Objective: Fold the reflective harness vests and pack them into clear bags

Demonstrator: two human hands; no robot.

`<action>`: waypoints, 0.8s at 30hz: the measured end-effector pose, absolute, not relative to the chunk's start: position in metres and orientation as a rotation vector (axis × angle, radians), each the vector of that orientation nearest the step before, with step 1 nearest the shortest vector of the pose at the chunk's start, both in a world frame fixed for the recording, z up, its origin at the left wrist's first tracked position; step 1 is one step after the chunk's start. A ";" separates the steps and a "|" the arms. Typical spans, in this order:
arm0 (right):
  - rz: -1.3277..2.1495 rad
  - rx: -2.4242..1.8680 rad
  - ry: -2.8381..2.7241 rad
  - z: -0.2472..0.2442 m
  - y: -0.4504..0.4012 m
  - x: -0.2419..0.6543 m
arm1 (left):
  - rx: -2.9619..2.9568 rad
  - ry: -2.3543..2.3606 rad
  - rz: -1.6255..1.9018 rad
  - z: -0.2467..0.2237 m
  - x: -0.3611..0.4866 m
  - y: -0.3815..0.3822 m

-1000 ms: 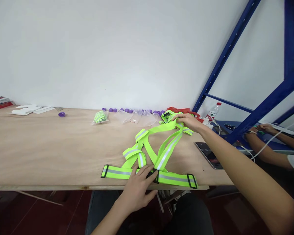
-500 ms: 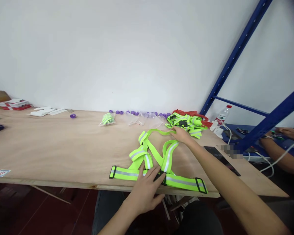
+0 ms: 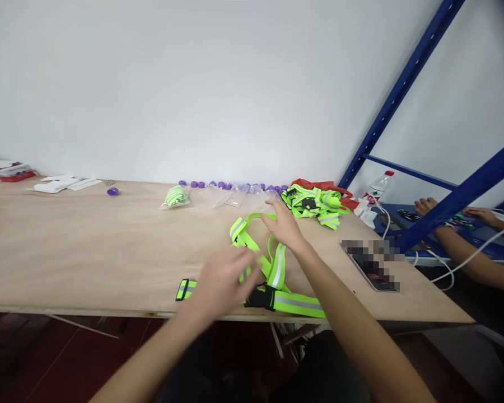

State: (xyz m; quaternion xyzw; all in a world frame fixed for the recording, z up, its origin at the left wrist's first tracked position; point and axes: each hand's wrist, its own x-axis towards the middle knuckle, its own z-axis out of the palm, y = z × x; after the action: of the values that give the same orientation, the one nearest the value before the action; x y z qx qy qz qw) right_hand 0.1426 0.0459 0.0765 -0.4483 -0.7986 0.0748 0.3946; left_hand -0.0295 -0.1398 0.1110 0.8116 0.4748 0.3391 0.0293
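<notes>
Lime harness (image 3: 278,273), buckle (image 3: 259,298) now uncovered, left hand (image 3: 227,274) blurred, grip unclear, right hand (image 3: 284,225) half-open at strap (image 3: 257,215), hold unclear.

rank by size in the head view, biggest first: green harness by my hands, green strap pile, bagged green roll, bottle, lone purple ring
1. Green harness
2. Green strap pile
3. Bagged green roll and bottle: too alike to rank
4. Lone purple ring

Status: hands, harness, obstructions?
Left hand blurred, hiding part of green harness. Right hand at harness's far end. Strap pile just past right hand.
</notes>
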 end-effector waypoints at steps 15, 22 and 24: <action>0.370 -0.994 -2.079 -0.003 0.027 0.119 | 1.840 1.701 0.328 0.068 -0.075 -0.010; 0.399 -0.948 -2.133 0.000 0.021 0.117 | 1.746 1.631 0.566 0.054 -0.089 -0.002; 0.421 -0.938 -2.130 0.000 0.021 0.117 | 1.745 1.639 0.621 0.058 -0.095 -0.010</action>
State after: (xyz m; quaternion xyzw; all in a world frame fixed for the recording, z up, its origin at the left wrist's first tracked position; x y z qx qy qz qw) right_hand 0.1166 0.0207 0.0000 -0.3670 -0.8336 0.1648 0.3786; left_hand -0.0953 -0.0098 0.0579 0.6664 0.6260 0.2373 0.3282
